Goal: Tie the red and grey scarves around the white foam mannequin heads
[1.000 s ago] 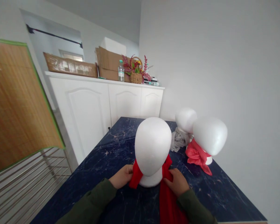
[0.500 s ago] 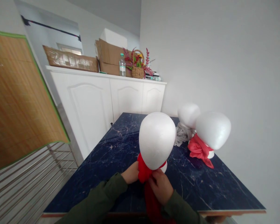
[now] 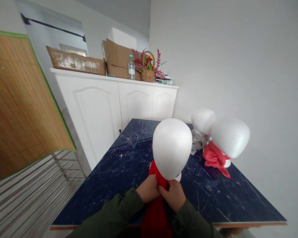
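Observation:
A white foam mannequin head (image 3: 172, 148) stands upright near the front of the dark blue marbled table (image 3: 129, 165). Round its neck runs a red scarf (image 3: 157, 211), whose long end hangs down over the table's front edge. My left hand (image 3: 149, 189) is closed on the scarf at the left, just below the chin. Close beside it, my right hand (image 3: 173, 195) also grips the red cloth, thumb toward the left hand. Both sets of fingertips are partly hidden in the folds.
Two more foam heads stand at the right: one with a knotted coral-red scarf (image 3: 216, 158), one behind with a grey scarf (image 3: 198, 140). A white cabinet (image 3: 96, 115) bears boxes, a bottle (image 3: 131, 68) and a flower basket (image 3: 148, 75). A metal rack (image 3: 64, 172) with a bamboo mat (image 3: 22, 109) is left.
My left hand has moved from the side of the neck to the front, close to my right hand. The scarf's hanging end has shifted left and spread wider. The view has shifted slightly.

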{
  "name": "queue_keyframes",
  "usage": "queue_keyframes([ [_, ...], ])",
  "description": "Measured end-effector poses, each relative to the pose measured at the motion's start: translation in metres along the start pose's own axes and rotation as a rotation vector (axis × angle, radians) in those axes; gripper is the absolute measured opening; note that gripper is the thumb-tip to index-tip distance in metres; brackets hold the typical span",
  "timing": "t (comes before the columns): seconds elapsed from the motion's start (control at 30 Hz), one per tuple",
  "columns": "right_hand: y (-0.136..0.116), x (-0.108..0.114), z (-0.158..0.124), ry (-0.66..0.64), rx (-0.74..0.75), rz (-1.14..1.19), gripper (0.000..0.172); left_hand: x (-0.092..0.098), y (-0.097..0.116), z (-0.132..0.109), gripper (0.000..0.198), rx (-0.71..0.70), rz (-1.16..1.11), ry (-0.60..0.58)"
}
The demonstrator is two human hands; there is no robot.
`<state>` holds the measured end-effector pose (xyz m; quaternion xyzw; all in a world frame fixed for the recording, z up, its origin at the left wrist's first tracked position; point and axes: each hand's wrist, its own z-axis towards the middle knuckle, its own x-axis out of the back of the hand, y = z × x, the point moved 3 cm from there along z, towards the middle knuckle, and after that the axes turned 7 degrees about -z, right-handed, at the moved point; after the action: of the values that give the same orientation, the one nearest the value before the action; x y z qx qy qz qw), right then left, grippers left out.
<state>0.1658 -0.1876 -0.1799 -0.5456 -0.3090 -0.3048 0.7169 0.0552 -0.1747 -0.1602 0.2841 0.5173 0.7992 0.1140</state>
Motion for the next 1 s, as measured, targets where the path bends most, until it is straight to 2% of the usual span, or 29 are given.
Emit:
queue_keyframes([
  [0.13, -0.004, 0.002, 0.003, -0.001, 0.108, -0.066, 0.018, -0.001, -0.006, -0.001, 0.047, 0.028, -0.121, 0.015],
  [0.3, 0.008, 0.015, 0.005, -0.068, 0.151, -0.165, 0.025, 0.005, -0.026, -0.003, 0.028, 0.237, -0.446, 0.062],
  [0.4, 0.037, 0.031, 0.013, -0.090, 0.090, -0.202, 0.021, 0.022, -0.039, -0.005, 0.013, 0.395, -0.783, 0.212],
  [0.5, 0.073, 0.052, 0.025, -0.035, -0.047, -0.283, 0.010, 0.053, -0.044, -0.008, 0.007, 0.446, -1.012, 0.424],
  [0.53, 0.083, 0.058, 0.029, -0.020, -0.077, -0.301, 0.008, 0.065, -0.044, -0.010, 0.011, 0.441, -0.995, 0.467],
  [0.6, 0.095, 0.067, 0.036, -0.003, -0.100, -0.327, 0.007, 0.086, -0.044, -0.013, 0.025, 0.454, -0.780, 0.485],
  [0.67, 0.098, 0.072, 0.040, 0.030, -0.081, -0.361, 0.007, 0.102, -0.044, -0.015, 0.034, 0.478, -0.385, 0.453],
  [0.73, 0.096, 0.071, 0.044, 0.078, -0.036, -0.388, 0.012, 0.109, -0.045, -0.017, 0.038, 0.465, 0.046, 0.440],
  [0.8, 0.094, 0.065, 0.046, 0.110, 0.026, -0.369, 0.021, 0.105, -0.046, -0.015, 0.037, 0.385, 0.357, 0.432],
  [0.87, 0.092, 0.053, 0.048, 0.098, 0.092, -0.317, 0.035, 0.094, -0.049, -0.011, 0.034, 0.306, 0.511, 0.404],
  [0.93, 0.089, 0.040, 0.049, 0.056, 0.149, -0.266, 0.046, 0.081, -0.053, -0.004, 0.036, 0.268, 0.543, 0.365],
  [1.0, 0.084, 0.030, 0.048, 0.022, 0.185, -0.210, 0.050, 0.069, -0.056, 0.001, 0.042, 0.267, 0.483, 0.351],
])
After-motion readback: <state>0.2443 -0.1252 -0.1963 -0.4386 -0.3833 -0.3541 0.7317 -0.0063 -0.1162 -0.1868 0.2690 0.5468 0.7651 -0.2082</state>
